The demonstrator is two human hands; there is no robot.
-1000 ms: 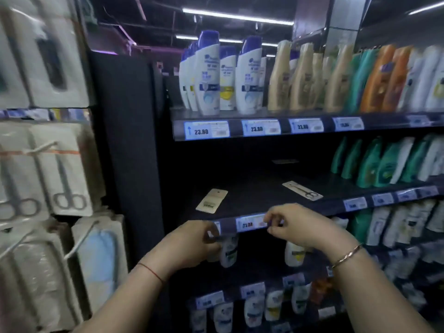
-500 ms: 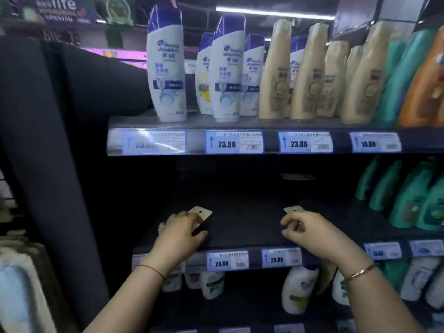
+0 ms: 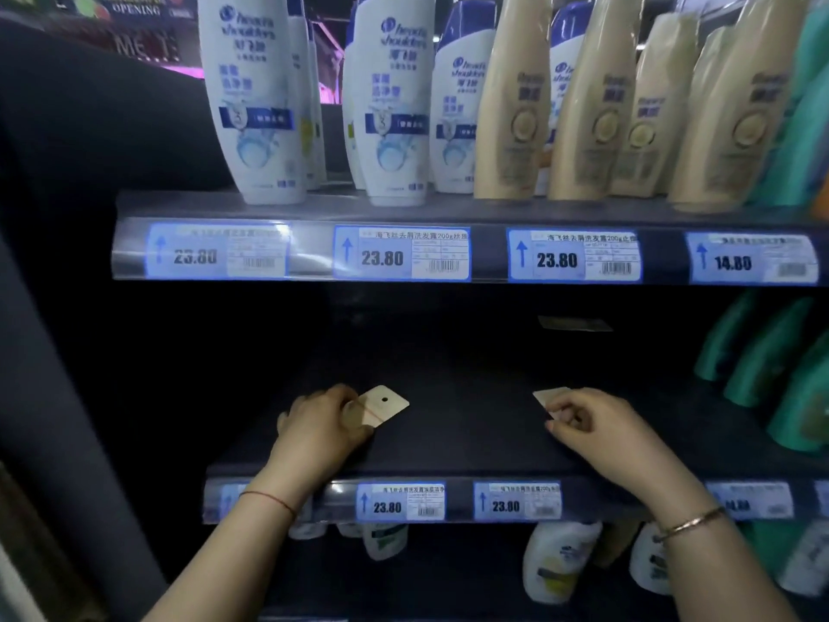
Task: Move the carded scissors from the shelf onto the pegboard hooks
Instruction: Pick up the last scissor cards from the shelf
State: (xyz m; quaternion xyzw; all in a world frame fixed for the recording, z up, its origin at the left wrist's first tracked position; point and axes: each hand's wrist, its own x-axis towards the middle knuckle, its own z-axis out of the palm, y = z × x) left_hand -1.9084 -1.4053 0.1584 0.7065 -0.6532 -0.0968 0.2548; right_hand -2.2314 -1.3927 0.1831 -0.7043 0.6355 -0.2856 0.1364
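both hands reaching into dark middle shelf (image 3: pixel 448 442) of a store rack. left hand (image 3: pixel 320 430) curled over near end of a beige scissors card (image 3: pixel 381 404), fingers bent down on it, thumb side hidden, so can't tell if pinched or just pressed flat. card lying flat on shelf, far end w/ round hang hole poking out past fingers, pointing back-right; thin line across card, scissors themselves not visible (too dim + hand covers most). red string bracelet (image 3: pixel 269 500) on left wrist.

right hand (image 3: pixel 592 424) at a second card (image 3: pixel 551 399), well apart from first, same depth on shelf. fingertips bunched tight on card's near edge, looks like a pinch, only a pale corner showing behind fingers. card low on shelf surface; lifted or flat can't tell. metal bangle (image 3: pixel 691 523) on right wrist.

a third pale card-like strip (image 3: pixel 574 324) further back on shelf, dim, unclear what.

top shelf: white-blue shampoo bottles (image 3: pixel 251 96) left, tan bottles (image 3: pixel 592 96) right, upright in rows. price tags (image 3: pixel 401 253) along shelf lip reading 23.80 and 14.80. green bottles (image 3: pixel 771 352) at right end of middle shelf. more white bottles (image 3: pixel 560 561) on shelf below, partly hidden. pegboard not in view.
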